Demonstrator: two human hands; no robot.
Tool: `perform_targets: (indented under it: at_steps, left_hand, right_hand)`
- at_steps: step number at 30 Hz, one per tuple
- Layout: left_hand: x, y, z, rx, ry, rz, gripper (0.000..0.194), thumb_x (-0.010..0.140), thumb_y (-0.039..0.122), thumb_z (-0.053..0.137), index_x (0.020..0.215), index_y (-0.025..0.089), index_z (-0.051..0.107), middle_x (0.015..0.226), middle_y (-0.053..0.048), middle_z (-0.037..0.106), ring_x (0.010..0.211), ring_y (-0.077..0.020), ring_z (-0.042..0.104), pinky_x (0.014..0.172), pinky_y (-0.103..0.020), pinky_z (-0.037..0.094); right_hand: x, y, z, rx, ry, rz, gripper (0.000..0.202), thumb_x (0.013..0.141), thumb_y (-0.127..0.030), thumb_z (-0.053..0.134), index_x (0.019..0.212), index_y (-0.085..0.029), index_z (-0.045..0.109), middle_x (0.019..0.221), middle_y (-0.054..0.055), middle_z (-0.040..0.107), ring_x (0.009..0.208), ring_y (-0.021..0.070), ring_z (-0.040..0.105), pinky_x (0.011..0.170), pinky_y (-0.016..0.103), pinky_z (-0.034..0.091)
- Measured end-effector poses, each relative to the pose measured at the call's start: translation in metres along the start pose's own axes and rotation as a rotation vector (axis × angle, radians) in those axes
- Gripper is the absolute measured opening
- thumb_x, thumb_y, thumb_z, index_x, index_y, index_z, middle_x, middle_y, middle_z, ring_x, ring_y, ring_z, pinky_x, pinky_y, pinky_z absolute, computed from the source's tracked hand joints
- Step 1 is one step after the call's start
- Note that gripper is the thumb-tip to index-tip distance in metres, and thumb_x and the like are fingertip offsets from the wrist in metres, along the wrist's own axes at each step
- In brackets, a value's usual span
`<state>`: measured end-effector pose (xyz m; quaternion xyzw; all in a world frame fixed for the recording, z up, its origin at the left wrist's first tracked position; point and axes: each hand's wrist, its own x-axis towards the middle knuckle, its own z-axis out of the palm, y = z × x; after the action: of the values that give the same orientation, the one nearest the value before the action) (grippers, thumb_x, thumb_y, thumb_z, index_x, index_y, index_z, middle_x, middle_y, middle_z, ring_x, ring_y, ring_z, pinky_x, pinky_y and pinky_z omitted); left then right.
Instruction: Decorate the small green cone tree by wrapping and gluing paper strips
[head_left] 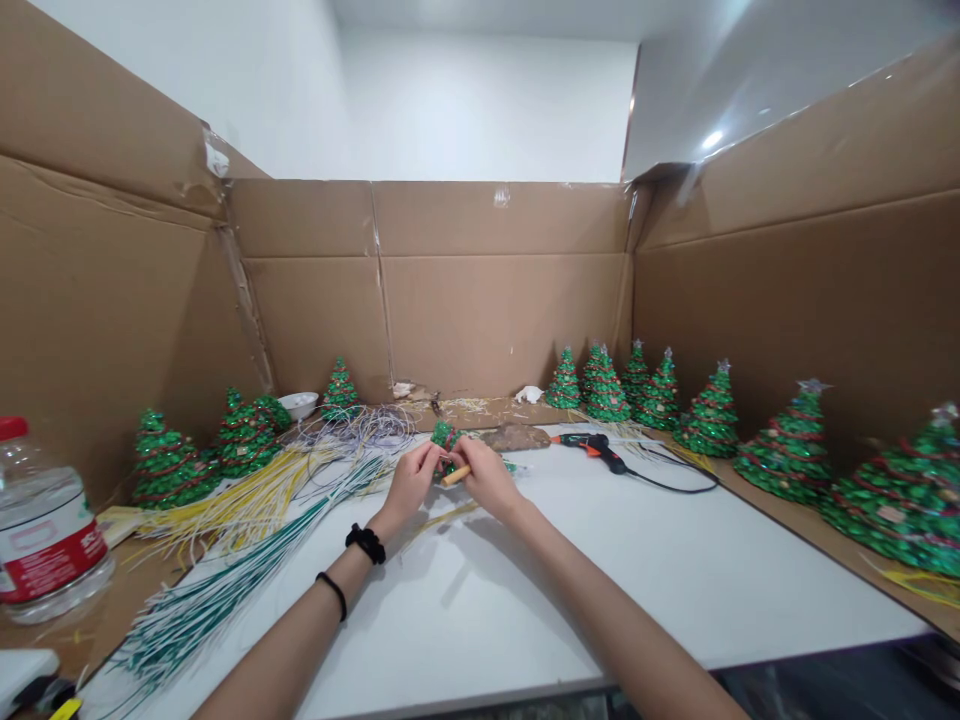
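Note:
Near the middle of the white table (pixel 465 630), my two hands meet around a small green woven Christmas tree (pixel 445 434), mostly hidden by the fingers. My left hand (pixel 409 482) is closed, pinching the tree from its left side. In my right hand (pixel 487 478), also closed, lies a tool with a light wooden handle (pixel 456 476), pointing down and to the left; its working end is out of sight. Thin yellow strips (pixel 442 518) lie on the table just below the hands.
Bundles of green-and-white strips (pixel 262 560) and yellow strips (pixel 232 490) spread left. A black-and-orange glue gun (pixel 600 450) with its cord lies right. Finished trees (pixel 709 412) line the right cardboard wall (pixel 795 270); others stand left. A water bottle (pixel 49 540) is at far left.

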<state>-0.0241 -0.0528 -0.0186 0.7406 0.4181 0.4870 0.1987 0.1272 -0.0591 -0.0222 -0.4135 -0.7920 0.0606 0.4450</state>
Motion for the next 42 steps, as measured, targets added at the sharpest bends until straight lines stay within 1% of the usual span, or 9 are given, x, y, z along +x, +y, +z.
perform_targets:
  at_steps: [2,5,10,14,18,23,31,38,42]
  left_hand:
    - [0.0,-0.003,0.001,-0.011,0.018,-0.048,0.037,0.088,0.041,0.036,0.062,0.018,0.051,0.058,0.001,0.051,0.059,-0.0143,0.047,0.06,-0.026,0.035]
    - [0.002,-0.005,0.002,-0.022,-0.008,-0.086,0.039,0.086,0.043,0.039,0.056,0.019,0.045,0.052,0.003,0.047,0.054,-0.0136,0.045,0.058,-0.026,0.033]
    - [0.001,-0.004,0.002,-0.015,-0.055,-0.088,0.036,0.085,0.035,0.039,0.052,0.02,0.041,0.052,0.003,0.046,0.054,-0.0128,0.043,0.058,-0.026,0.032]
    - [-0.001,-0.003,0.001,0.01,-0.093,-0.044,0.03,0.085,0.037,0.042,0.062,0.019,0.045,0.058,0.004,0.048,0.058,-0.013,0.044,0.058,-0.025,0.032]
    - [-0.001,-0.002,0.0,-0.004,-0.08,-0.01,0.027,0.087,0.042,0.042,0.073,0.02,0.049,0.063,0.004,0.05,0.059,-0.0129,0.045,0.058,-0.024,0.032]
    - [-0.001,0.0,-0.001,-0.021,-0.052,0.03,0.031,0.088,0.041,0.041,0.066,0.02,0.044,0.059,0.004,0.047,0.057,-0.012,0.043,0.057,-0.024,0.031]
    - [0.0,0.005,-0.001,-0.057,0.015,-0.007,0.041,0.087,0.045,0.04,0.054,0.02,0.04,0.046,0.005,0.041,0.048,-0.0113,0.039,0.053,-0.024,0.031]
    - [0.001,0.001,-0.002,-0.118,-0.02,-0.094,0.048,0.085,0.052,0.04,0.05,0.02,0.045,0.037,0.005,0.041,0.04,-0.0107,0.037,0.051,-0.025,0.033]
    - [0.0,-0.001,0.0,-0.131,-0.015,-0.108,0.051,0.085,0.055,0.039,0.049,0.02,0.044,0.037,0.004,0.041,0.04,-0.0109,0.04,0.052,-0.025,0.035]
  right_hand:
    - [0.0,0.0,0.001,0.006,0.009,-0.017,0.015,0.088,-0.017,0.041,0.078,-0.02,0.052,0.077,0.003,0.06,0.074,0.0159,0.052,0.065,0.024,0.034]
    - [0.0,0.0,0.001,0.001,0.008,-0.042,0.015,0.088,-0.016,0.042,0.08,-0.02,0.054,0.079,0.003,0.061,0.075,0.016,0.054,0.069,0.025,0.036]
    - [0.0,0.001,0.001,-0.032,0.007,-0.033,0.015,0.089,-0.016,0.042,0.082,-0.021,0.055,0.083,0.004,0.063,0.079,0.0166,0.055,0.07,0.025,0.037]
    - [0.0,0.001,0.001,-0.03,0.03,0.003,0.016,0.089,-0.018,0.042,0.081,-0.021,0.055,0.081,0.004,0.063,0.077,0.0167,0.054,0.067,0.025,0.037]
    - [0.0,0.0,0.002,0.054,0.032,0.067,0.017,0.088,-0.022,0.041,0.078,-0.02,0.055,0.075,0.002,0.062,0.069,0.0158,0.053,0.061,0.023,0.034]
    - [0.001,0.0,0.007,0.208,0.056,0.118,0.018,0.086,-0.026,0.041,0.075,-0.02,0.053,0.066,0.0,0.06,0.058,0.0141,0.051,0.056,0.022,0.032]
    - [0.001,-0.001,0.01,0.216,0.072,0.098,0.02,0.086,-0.029,0.039,0.073,-0.02,0.052,0.063,0.0,0.058,0.057,0.0137,0.049,0.054,0.022,0.031]
    - [-0.001,-0.003,0.007,0.213,0.061,0.072,0.02,0.086,-0.027,0.037,0.072,-0.02,0.051,0.064,0.0,0.057,0.057,0.014,0.048,0.055,0.022,0.032]
    - [0.0,-0.002,0.006,0.246,0.061,0.046,0.022,0.087,-0.027,0.036,0.076,-0.02,0.053,0.065,0.0,0.057,0.059,0.0141,0.049,0.057,0.022,0.035]
